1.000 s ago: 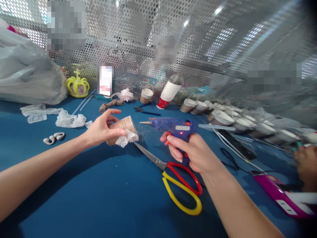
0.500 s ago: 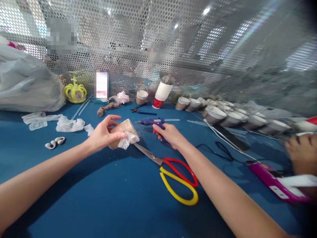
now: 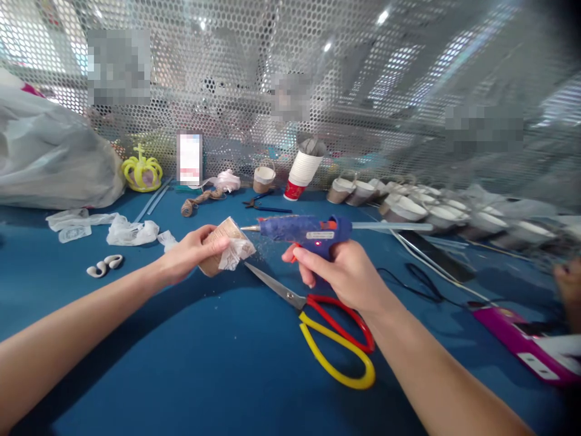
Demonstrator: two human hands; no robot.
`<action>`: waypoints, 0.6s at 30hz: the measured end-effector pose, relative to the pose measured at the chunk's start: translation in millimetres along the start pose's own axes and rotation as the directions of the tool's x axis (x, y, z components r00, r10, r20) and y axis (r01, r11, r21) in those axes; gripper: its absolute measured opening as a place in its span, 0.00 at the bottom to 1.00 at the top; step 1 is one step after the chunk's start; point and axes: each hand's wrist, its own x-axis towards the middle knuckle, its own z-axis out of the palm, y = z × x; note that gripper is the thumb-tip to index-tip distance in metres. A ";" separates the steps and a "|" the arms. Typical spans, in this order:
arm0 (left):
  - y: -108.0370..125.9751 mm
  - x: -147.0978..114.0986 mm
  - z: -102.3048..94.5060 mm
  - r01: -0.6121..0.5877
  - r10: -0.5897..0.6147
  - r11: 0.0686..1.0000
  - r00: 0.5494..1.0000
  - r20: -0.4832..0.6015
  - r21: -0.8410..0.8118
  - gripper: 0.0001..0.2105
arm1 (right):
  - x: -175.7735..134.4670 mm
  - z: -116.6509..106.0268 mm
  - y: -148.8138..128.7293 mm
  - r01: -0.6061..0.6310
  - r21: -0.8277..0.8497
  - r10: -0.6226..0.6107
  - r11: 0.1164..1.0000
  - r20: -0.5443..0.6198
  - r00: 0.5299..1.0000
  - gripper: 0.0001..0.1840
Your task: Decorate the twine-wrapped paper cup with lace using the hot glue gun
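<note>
My left hand (image 3: 193, 251) is closed round a small twine-wrapped cup (image 3: 213, 264), which lies tilted in the grip. A strip of white lace (image 3: 236, 251) hangs on the side of the cup that faces right. In my right hand (image 3: 338, 269) is a blue glue gun (image 3: 304, 233), its index finger by the red trigger. The metal nozzle points left, close to the cup's right end; whether they touch I cannot tell. A clear glue stick (image 3: 390, 226) juts from the gun's back. Below the hands lie large scissors (image 3: 295, 300) with one red and one yellow handle.
Lace pieces (image 3: 131, 231) lie at left near a plastic bag (image 3: 54, 151). Behind stand a yellow crown-shaped thing (image 3: 142, 172), pliers (image 3: 267, 206), stacked paper cups (image 3: 304, 169) and several small buckets (image 3: 403, 209). A purple power strip (image 3: 512, 339) with cables sits at right, near another person's hand (image 3: 569, 278).
My right hand has raised the glue gun toward the camera, its nozzle now nearer the cup. The cup stays in my left hand. The other person's hand at right has moved back.
</note>
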 end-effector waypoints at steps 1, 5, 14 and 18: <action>0.2 -0.4 0.3 0.004 -0.003 1.000 1.000 0.014 -0.018 0.29 | -0.4 0.4 -0.4 0.002 -0.025 -0.002 1.000 0.000 1.000 0.13; 0.4 -0.4 -0.4 0.007 -0.006 1.000 0.999 0.054 -0.017 0.32 | 0.2 0.7 1.0 0.005 -0.105 -0.001 0.994 0.039 0.999 0.16; 0.9 0.8 -2.2 -0.010 0.010 1.000 1.000 -0.006 0.008 0.27 | 0.1 -3.8 1.1 -0.061 -0.133 0.071 0.989 0.070 0.995 0.12; -1.3 2.9 -3.4 0.003 -0.002 0.999 1.000 -0.023 0.049 0.29 | 1.3 -6.2 2.7 -0.073 -0.019 0.073 0.997 0.023 0.997 0.11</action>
